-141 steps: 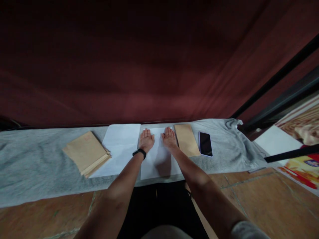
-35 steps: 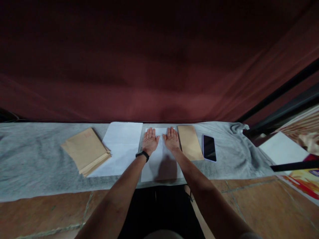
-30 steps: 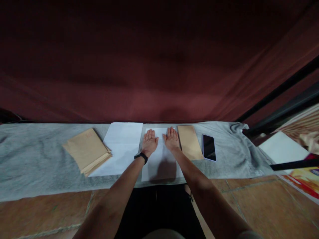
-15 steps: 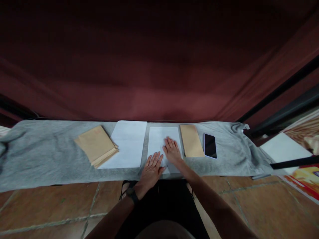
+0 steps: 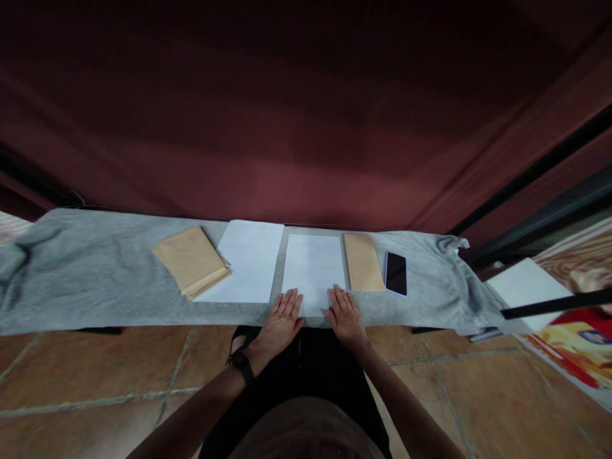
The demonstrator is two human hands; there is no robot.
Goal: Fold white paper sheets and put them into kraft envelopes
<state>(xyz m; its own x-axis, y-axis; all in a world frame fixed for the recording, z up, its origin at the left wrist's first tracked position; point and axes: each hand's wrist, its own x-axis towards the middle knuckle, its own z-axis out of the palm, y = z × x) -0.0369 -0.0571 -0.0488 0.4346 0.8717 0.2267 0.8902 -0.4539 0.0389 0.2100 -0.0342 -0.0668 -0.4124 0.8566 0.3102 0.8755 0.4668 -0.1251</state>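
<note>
A white sheet of paper (image 5: pixel 314 264) lies flat in front of me on a grey cloth (image 5: pixel 115 274). My left hand (image 5: pixel 283 319) rests flat on its near left corner, fingers stretched out. At the near right corner lies my right hand (image 5: pixel 345 315), also flat with the fingers slightly spread. Just right of the sheet is a brown paper envelope (image 5: pixel 364 262), and beyond it a dark-screened phone (image 5: pixel 396 274). On the left lies a larger stack of white paper (image 5: pixel 253 264), partly covered by a pile of brown envelopes (image 5: pixel 191 258).
The cloth covers a long narrow bench against a dark red wall (image 5: pixel 306 172). A black bar (image 5: pixel 559 305), a white board (image 5: pixel 528 290) and a colourful printed package (image 5: pixel 578 344) are at the right. Tiled floor (image 5: pixel 119 370) shows below.
My right hand has slid from the middle of the sheet towards me to its near right corner. My left hand has moved slightly left, off the middle. The camera view has shifted a little.
</note>
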